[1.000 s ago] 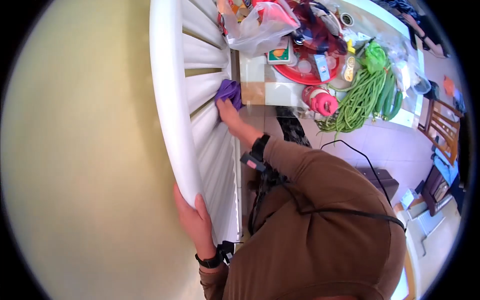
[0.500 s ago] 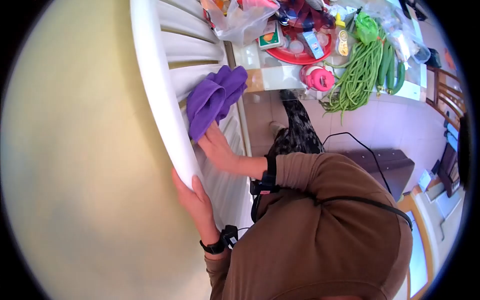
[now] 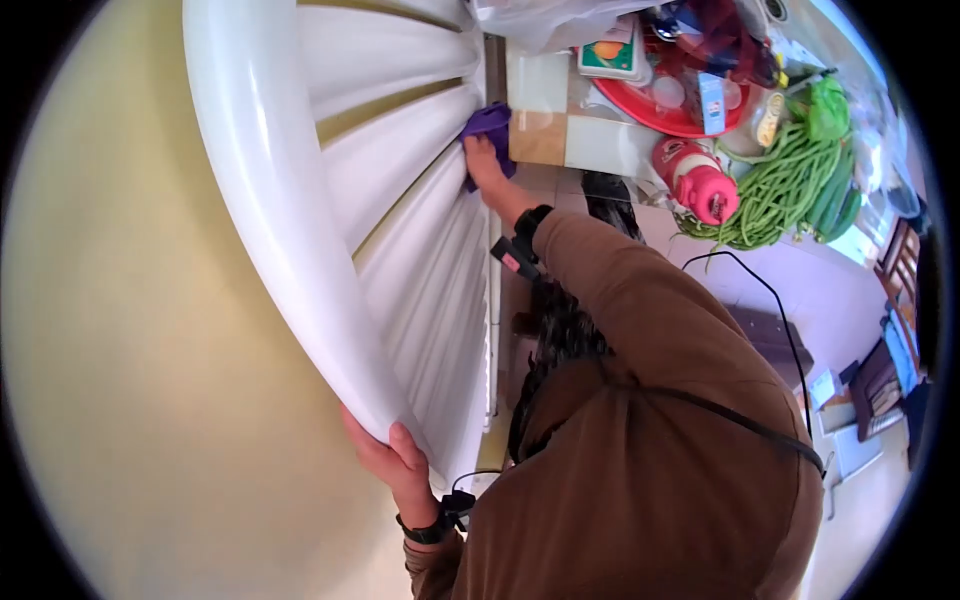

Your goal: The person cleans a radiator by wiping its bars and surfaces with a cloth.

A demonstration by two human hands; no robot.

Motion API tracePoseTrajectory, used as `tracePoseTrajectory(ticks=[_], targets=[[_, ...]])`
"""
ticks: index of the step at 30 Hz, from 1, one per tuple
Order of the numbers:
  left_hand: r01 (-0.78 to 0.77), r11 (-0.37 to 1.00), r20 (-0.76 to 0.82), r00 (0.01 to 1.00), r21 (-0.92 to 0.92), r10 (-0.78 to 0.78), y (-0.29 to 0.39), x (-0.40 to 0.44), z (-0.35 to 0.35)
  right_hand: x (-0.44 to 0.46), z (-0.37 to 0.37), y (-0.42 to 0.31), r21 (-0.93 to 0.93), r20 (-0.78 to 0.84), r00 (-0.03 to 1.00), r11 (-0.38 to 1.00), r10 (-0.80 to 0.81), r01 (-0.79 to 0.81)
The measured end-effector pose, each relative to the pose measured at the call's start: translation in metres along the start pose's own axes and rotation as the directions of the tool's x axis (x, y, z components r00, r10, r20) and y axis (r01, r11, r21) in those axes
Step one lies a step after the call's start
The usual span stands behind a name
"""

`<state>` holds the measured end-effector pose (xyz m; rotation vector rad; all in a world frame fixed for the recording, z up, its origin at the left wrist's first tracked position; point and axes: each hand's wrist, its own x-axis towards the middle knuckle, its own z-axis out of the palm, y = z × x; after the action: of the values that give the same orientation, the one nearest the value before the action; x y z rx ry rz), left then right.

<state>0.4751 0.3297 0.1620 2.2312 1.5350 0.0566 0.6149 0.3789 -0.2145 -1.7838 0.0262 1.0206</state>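
My right hand is closed on a purple cloth, bunched against the lower ends of the white slats near the table corner. Its fingertips are partly lost in the folds. At the lower end of the curved white rail that tops the slats, my left hand grips the edge. The thumb lies on the near side, and the other fingers go round to the far side, partly hidden.
Beside the slats stands a table. It bears a pink-lidded bottle, a red tray, green beans, cucumbers and plastic bags. A pale wall runs along the left. A black cable hangs at the right.
My right hand has moved up and right with the purple cloth, from the middle of the slats to their lower ends by the table. My left hand sits lower in view, still on the rail.
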Motion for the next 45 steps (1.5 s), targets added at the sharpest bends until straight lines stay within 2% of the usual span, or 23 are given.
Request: tracePoseTrajectory(ticks=[3, 5, 6, 8, 9, 12, 15, 17, 20, 21, 23, 24, 26, 28, 30, 35, 37, 38, 39, 40, 42, 44, 45], targets=[[0.0, 0.999, -0.017, 1.0, 0.049, 0.001, 0.003, 0.001, -0.001, 0.022, 0.006, 0.021, 0.006, 0.089, 0.992, 0.996, 0.092, -0.093], [-0.027, 0.998, -0.019, 0.999, 0.052, 0.028, 0.004, 0.005, -0.002, 0.022, 0.005, 0.014, 0.231, 0.077, 0.951, 0.923, 0.299, -0.308], [-0.046, 0.997, -0.008, 0.999, 0.058, 0.047, 0.006, 0.004, -0.001, 0.015, 0.002, 0.012, 0.224, 0.076, 0.955, 0.928, 0.287, -0.297], [-0.056, 0.996, -0.006, 0.998, 0.071, 0.057, 0.01, 0.005, -0.003, -0.025, -0.008, -0.013, 0.385, 0.183, 0.925, 0.841, 0.334, -0.38], [-0.07, 0.993, 0.004, 0.998, 0.093, 0.07, 0.011, 0.005, -0.004, -0.044, -0.007, -0.013, 0.411, 0.134, 0.973, 0.882, 0.19, -0.229], [-0.095, 0.995, -0.011, 0.995, 0.034, 0.095, 0.018, 0.007, -0.004, -0.117, -0.01, -0.052, 0.34, 0.018, 1.0, 0.94, -0.02, 0.013], [-0.099, 0.995, -0.031, 0.995, 0.012, 0.099, 0.02, 0.006, -0.004, -0.191, -0.016, -0.095, 0.272, 0.028, 0.957, 0.923, -0.289, 0.271], [-0.132, 0.991, -0.042, 0.99, -0.011, 0.132, 0.017, 0.005, -0.003, -0.24, -0.033, -0.125, 0.261, 0.049, 0.882, 0.859, -0.468, 0.441], [-0.154, 0.988, -0.03, 0.988, -0.018, 0.154, 0.014, 0.005, -0.003, -0.293, -0.044, -0.149, 0.322, -0.044, 0.813, 0.762, -0.581, 0.562], [-0.183, 0.98, -0.048, 0.983, -0.074, 0.18, 0.008, 0.006, 0.0, -0.294, -0.048, -0.148, 0.318, -0.052, 0.82, 0.769, -0.57, 0.554], [-0.195, 0.979, -0.045, 0.98, -0.064, 0.192, 0.002, 0.006, 0.002, -0.292, -0.055, -0.142, 0.401, 0.056, 0.803, 0.75, -0.593, 0.526], [-0.209, 0.976, -0.066, 0.976, -0.055, 0.206, 0.0, 0.007, 0.003, -0.285, -0.055, -0.134, 0.402, 0.054, 0.814, 0.759, -0.578, 0.512], [-0.21, 0.977, -0.043, 0.977, -0.036, 0.208, 0.001, 0.009, 0.001, -0.265, -0.045, -0.104, 0.314, 0.062, 0.774, 0.749, -0.63, 0.584], [-0.143, 0.99, -0.059, 0.988, 0.004, 0.143, 0.005, 0.007, 0.001, -0.239, -0.026, -0.073, 0.252, 0.033, 0.821, 0.799, -0.571, 0.545], [-0.128, 0.991, -0.036, 0.991, 0.034, 0.129, 0.006, 0.007, 0.001, -0.206, -0.009, -0.042, 0.22, -0.097, 0.884, 0.856, -0.458, 0.468], [-0.079, 0.997, -0.023, 0.997, 0.004, 0.079, 0.004, 0.006, -0.001, -0.123, 0.014, 0.03, 0.125, -0.011, 0.953, 0.945, -0.302, 0.301], [-0.064, 0.998, -0.037, 0.997, 0.009, 0.064, 0.004, 0.005, 0.0, -0.084, 0.03, 0.065, 0.204, -0.012, 1.0, 0.979, -0.02, 0.023], [-0.067, 0.998, -0.051, 0.996, 0.009, 0.067, 0.004, 0.006, 0.001, -0.07, 0.027, 0.069, 0.201, -0.002, 1.0, 0.979, -0.017, 0.017], [-0.06, 0.998, -0.053, 0.997, 0.011, 0.061, 0.003, 0.006, 0.002, -0.057, 0.023, 0.074, 0.202, 0.069, 0.976, 0.955, 0.206, -0.215], [-0.067, 0.998, -0.052, 0.996, -0.005, 0.067, 0.003, 0.006, 0.002, -0.047, 0.021, 0.077, 0.185, 0.138, 0.899, 0.881, 0.415, -0.435], [-0.073, 0.997, -0.055, 0.996, -0.027, 0.072, 0.002, 0.006, 0.001, -0.035, 0.026, 0.086, 0.252, 0.167, 0.872, 0.835, 0.46, -0.489], [-0.082, 0.996, -0.038, 0.996, 0.034, 0.083, 0.002, 0.005, -0.003, -0.044, 0.021, 0.089, 0.309, 0.191, 0.847, 0.788, 0.497, -0.532], [-0.083, 0.996, -0.048, 0.995, 0.023, 0.084, 0.005, 0.005, -0.005, -0.054, 0.017, 0.089, 0.372, 0.295, 0.835, 0.749, 0.465, -0.548]])
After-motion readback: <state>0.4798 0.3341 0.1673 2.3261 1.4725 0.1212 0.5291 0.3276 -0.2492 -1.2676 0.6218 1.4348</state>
